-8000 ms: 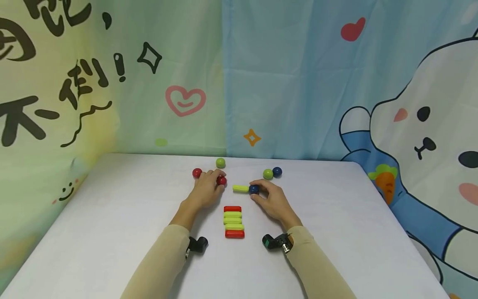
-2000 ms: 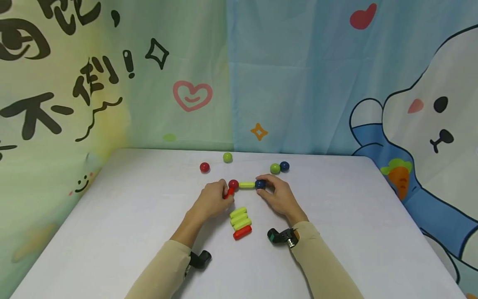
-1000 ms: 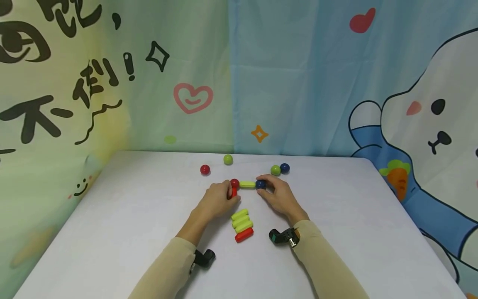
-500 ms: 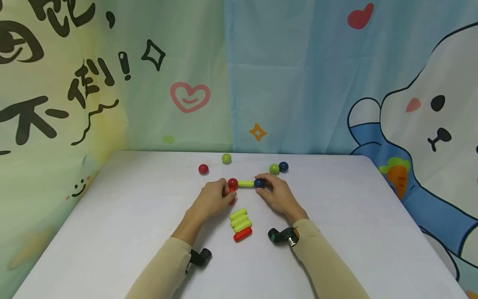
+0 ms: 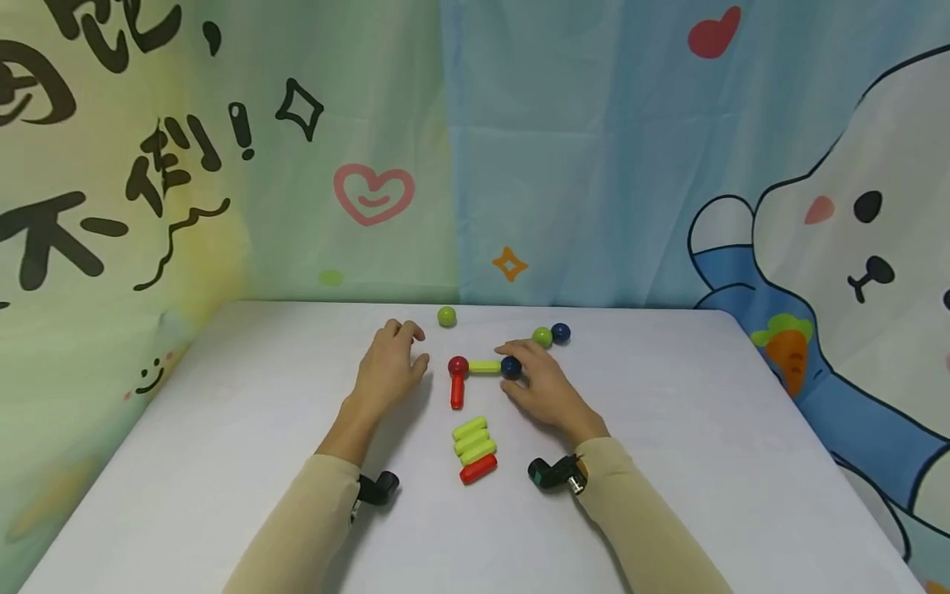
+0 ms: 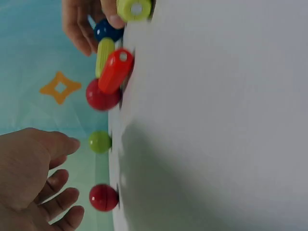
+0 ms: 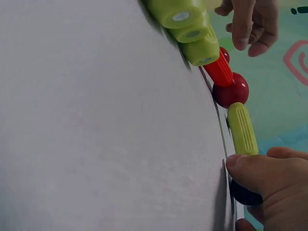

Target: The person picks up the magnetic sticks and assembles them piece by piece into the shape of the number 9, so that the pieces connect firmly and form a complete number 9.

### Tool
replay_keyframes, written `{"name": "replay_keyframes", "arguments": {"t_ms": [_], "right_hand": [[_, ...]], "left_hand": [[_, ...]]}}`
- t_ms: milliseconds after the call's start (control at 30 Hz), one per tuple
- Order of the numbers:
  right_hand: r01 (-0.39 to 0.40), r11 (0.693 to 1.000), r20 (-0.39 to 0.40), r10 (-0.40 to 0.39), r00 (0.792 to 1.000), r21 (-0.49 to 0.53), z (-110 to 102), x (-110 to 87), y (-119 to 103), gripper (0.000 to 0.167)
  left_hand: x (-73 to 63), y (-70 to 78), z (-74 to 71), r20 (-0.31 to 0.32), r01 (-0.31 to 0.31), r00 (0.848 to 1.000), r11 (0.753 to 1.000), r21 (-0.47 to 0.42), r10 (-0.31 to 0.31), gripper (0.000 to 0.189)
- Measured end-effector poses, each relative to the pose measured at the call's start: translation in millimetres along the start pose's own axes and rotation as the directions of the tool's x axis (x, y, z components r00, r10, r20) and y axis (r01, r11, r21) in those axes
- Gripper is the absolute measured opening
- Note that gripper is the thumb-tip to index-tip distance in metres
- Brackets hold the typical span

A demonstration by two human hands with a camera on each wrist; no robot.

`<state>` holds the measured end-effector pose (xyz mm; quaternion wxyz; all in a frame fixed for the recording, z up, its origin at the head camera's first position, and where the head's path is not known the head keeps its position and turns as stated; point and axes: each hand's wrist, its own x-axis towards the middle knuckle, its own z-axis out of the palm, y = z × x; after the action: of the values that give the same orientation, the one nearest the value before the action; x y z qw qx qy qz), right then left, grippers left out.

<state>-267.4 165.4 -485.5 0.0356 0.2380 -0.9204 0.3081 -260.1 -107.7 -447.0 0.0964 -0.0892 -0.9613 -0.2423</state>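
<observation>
In the head view a red ball (image 5: 458,365) joins a red stick (image 5: 457,392), pointing toward the person, and a yellow-green stick (image 5: 485,367), running right to a dark blue ball (image 5: 510,368). My right hand (image 5: 545,388) has thumb and fingers curled about that blue ball. Left of the joined pieces, my left hand (image 5: 386,370) holds nothing, its fingers spread and slightly bent. A second red ball (image 6: 103,197) stands near its fingertips in the left wrist view; the hand hides it from the head view.
Several yellow-green sticks (image 5: 473,440) and one red stick (image 5: 478,469) lie side by side nearer the person. At the back are a green ball (image 5: 446,317), another green ball (image 5: 543,337) and a blue ball (image 5: 560,333) on the white table (image 5: 245,412).
My left hand turned the red stick until it pointed toward the person, then let go and moved left and back toward the loose red ball. My right hand has stayed at the blue ball.
</observation>
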Motion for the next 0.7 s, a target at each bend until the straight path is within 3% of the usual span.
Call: {"name": "replay_keyframes", "arguments": {"t_ms": [233,500,700], "right_hand": [[0.099,0.994,0.025,-0.098,0.995,-0.055,-2.5,10.7,-13.0,0.052],[0.162,0.981,0.062,-0.156,0.986,-0.109,-5.4,22.2,-28.0,0.049],[0.17,0.976,0.159,-0.148,0.976,-0.138,-1.5,33.3,-41.1,0.054]], "left_hand": [[7.2,-10.3,-5.4,-0.036,-0.019,0.999,0.999,0.047,0.021,0.033],[13.2,-19.5,-2.7,0.017,0.006,1.0,0.994,0.112,-0.008,0.042],[15.9,-34.1,-2.1,0.065,0.04,0.997,0.994,0.106,-0.047,0.046]]}}
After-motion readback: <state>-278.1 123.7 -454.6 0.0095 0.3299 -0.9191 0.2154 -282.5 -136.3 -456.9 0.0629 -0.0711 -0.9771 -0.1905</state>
